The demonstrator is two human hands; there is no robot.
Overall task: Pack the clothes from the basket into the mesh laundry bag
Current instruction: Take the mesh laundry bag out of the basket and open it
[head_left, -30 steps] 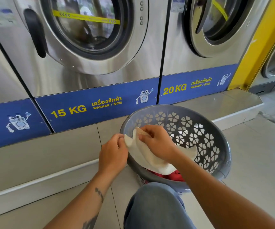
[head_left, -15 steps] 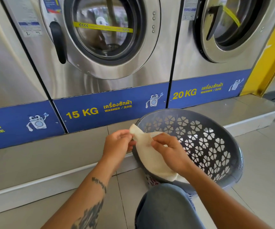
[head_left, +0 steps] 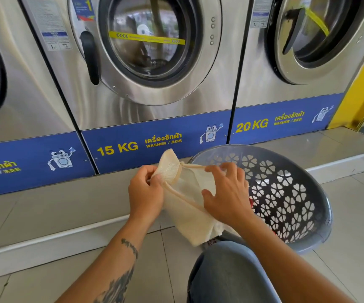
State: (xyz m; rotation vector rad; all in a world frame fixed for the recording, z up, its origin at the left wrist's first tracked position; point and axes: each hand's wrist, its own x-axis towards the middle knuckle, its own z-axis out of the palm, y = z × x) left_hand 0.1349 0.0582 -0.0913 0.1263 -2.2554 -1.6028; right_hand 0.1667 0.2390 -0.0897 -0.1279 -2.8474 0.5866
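A cream mesh laundry bag (head_left: 188,193) with a drawstring hangs in front of me, held up just left of the grey basket (head_left: 321,206). My left hand (head_left: 145,193) pinches the bag's gathered top corner. My right hand (head_left: 227,193) grips the bag's upper right side, its fingers on the drawstring. The basket is round, tilted toward me, with flower-shaped cut-outs. A little red clothing (head_left: 251,202) shows inside it, behind my right hand; the rest of its contents are hidden.
Steel front-loading washers (head_left: 150,62) with blue 15 KG and 20 KG labels stand on a low tiled step (head_left: 45,206) just ahead. My knee in blue jeans (head_left: 227,272) is at the bottom centre. A yellow post (head_left: 360,95) rises at the right.
The bag has been lifted and spread; its mesh top and drawstring now show. My right hand shifted from the bag's middle to its upper right edge. My view moved closer and left.
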